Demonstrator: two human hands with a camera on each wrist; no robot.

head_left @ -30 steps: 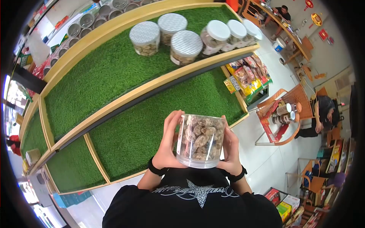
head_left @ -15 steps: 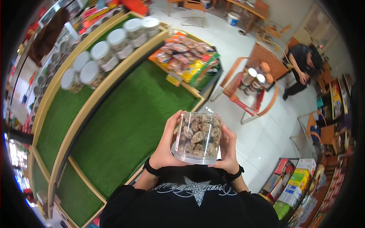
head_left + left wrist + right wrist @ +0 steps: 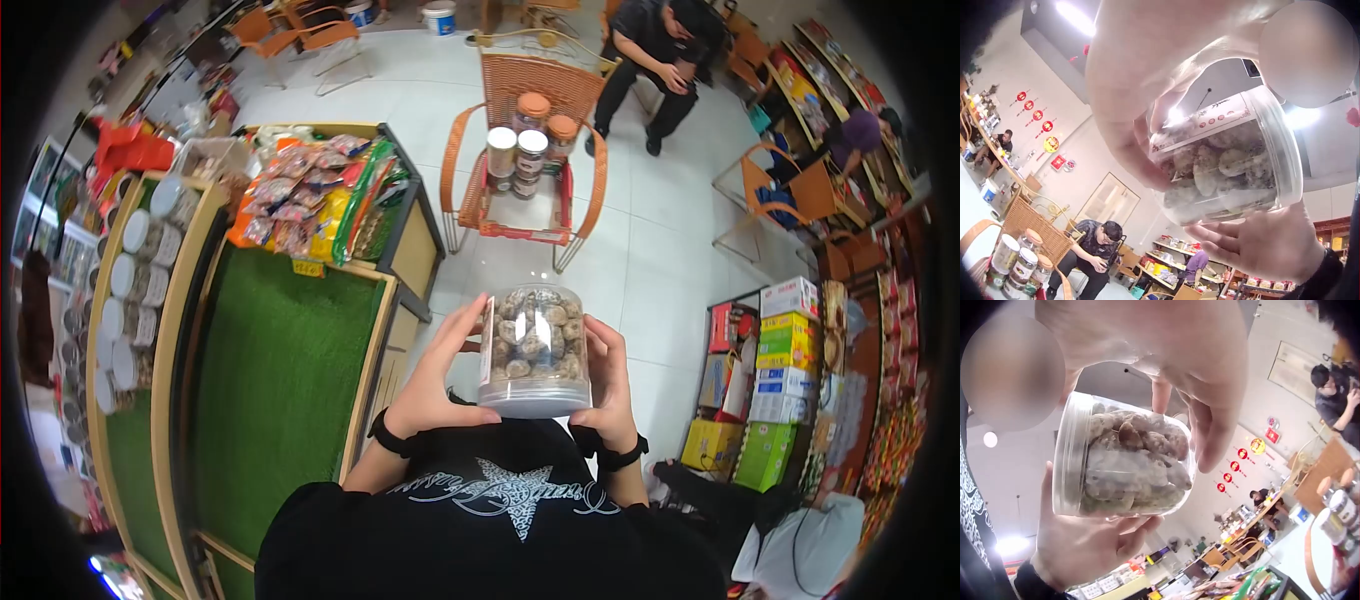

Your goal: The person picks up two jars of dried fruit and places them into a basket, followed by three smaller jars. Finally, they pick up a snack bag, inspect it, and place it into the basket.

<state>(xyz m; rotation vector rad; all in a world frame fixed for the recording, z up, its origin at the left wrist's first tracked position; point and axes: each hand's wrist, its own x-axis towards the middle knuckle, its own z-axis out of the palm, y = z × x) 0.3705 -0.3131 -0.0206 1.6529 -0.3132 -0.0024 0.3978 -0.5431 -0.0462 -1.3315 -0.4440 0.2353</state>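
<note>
A clear round jar (image 3: 536,350) full of brownish wrinkled pieces is held in front of the chest, its lid end toward the body. My left hand (image 3: 436,372) grips its left side and my right hand (image 3: 606,388) its right side, thumbs low near the lid. In the left wrist view, a printed label (image 3: 1222,115) shows on the jar (image 3: 1216,162), with fingers curled around the far end. The right wrist view has the jar (image 3: 1132,459) between both hands, the brownish pieces visible through the wall.
A wicker armchair (image 3: 540,85) ahead carries several jars (image 3: 530,150). On the left are a green-lined display shelf (image 3: 280,370), white-lidded jars (image 3: 130,320) and snack packets (image 3: 300,190). A seated person (image 3: 660,50) is beyond the chair; stacked boxes (image 3: 785,380) stand at right.
The view has swung right, so the display shelf is now at the left and the armchair lies straight ahead. Both hands still hold the jar in front of the chest.
</note>
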